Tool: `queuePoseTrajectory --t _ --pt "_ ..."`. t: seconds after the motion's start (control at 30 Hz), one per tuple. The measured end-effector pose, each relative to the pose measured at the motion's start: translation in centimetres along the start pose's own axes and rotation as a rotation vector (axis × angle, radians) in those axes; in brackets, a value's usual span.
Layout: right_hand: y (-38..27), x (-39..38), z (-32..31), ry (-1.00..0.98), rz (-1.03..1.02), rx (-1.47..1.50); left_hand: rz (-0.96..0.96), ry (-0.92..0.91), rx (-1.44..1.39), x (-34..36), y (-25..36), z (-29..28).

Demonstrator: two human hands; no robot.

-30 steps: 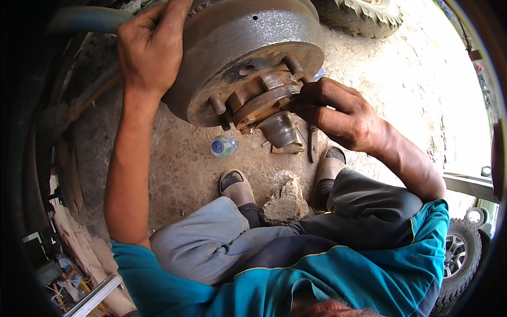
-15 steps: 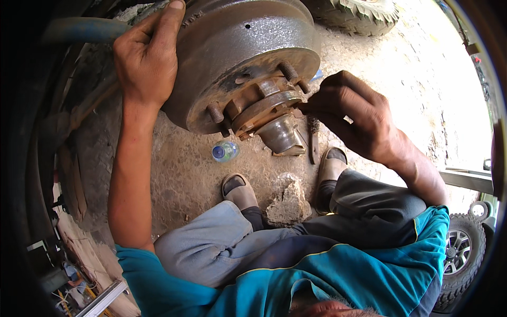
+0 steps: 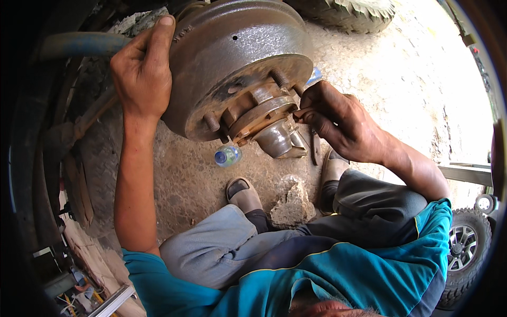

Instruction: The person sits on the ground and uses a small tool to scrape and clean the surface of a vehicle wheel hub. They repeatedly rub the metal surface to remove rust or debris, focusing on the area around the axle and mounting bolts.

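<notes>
A grey metal brake drum [image 3: 248, 47] with a rusty face fills the upper middle. My left hand [image 3: 142, 74] grips its left side, thumb laid along the outer wall, the other fingers mostly hidden behind. Threaded studs [image 3: 211, 121] jut from the face. At the centre sits a rusty, notched hub flange [image 3: 264, 119] with a shiny metal sleeve [image 3: 274, 140] below it. My right hand [image 3: 343, 124] is at the flange's right edge, thumb and forefinger pinched together. Something small and brownish shows at those fingertips; I cannot make out what it is.
Below the drum a small plastic bottle [image 3: 228, 155] with a blue cap is on the floor. A rough stone [image 3: 292, 206] lies between my sandalled feet. A thin tool [image 3: 315, 148] lies under my right hand. Tyres [image 3: 354, 15] stand beyond the drum and at the lower right.
My right hand has turned and lowered slightly, its pinched fingers staying by the flange edge. My left hand keeps its hold on the drum. The whole view has shifted a little.
</notes>
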State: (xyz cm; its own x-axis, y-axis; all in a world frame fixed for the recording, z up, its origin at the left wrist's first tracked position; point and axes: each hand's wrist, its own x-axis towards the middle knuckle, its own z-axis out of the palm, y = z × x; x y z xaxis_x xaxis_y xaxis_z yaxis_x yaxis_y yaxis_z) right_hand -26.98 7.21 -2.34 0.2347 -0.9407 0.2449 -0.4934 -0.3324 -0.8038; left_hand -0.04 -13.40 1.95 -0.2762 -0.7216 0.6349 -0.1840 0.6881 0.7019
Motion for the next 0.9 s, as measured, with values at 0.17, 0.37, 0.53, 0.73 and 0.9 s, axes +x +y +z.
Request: queuePoseTrajectory --t 0.17,0.37,0.53,0.73,0.9 --pt "-0.5 0.0 -1.0 -0.141 0.42 0.5 0.007 0.075 0.005 -0.1 0.4 0.5" --pt "0.7 -0.5 -0.3 -0.098 0.184 0.314 -0.017 0.058 0.005 -0.2 0.3 0.6" --pt "-0.5 0.0 -0.6 -0.1 0.263 0.304 0.012 0.025 0.027 -0.2 -0.3 -0.2" --pt "2.2 -0.3 0.5 0.05 -0.281 -0.102 -0.003 -0.029 0.029 0.1 -0.7 -0.5" --pt "1.1 0.8 0.3 0.111 -0.385 -0.268 0.018 0.021 0.025 -0.1 -0.3 -0.1"
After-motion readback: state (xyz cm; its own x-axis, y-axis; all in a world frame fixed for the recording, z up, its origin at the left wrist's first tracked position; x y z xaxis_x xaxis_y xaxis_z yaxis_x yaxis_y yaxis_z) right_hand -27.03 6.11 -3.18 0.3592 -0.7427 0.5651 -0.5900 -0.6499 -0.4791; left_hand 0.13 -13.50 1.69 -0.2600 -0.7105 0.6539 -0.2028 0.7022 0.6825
